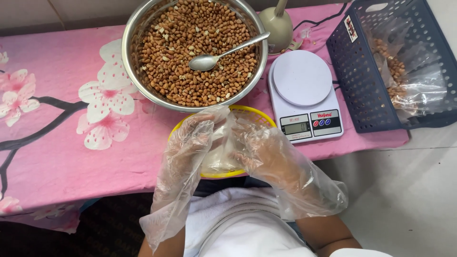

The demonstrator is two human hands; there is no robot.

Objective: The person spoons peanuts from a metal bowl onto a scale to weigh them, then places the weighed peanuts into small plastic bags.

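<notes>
Single head view; looks steeply down, close over table (57, 157) edge

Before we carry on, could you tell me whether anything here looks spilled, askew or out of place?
Nothing looks spilled. The spoon rests in the peanuts inside the steel bowl, the scale platform is bare, and both gloved hands, left hand and right hand, meet over the yellow basket.

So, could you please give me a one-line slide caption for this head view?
Gloved left hand and right hand meet over a yellow basket, beside a bowl of peanuts and a scale.
</notes>
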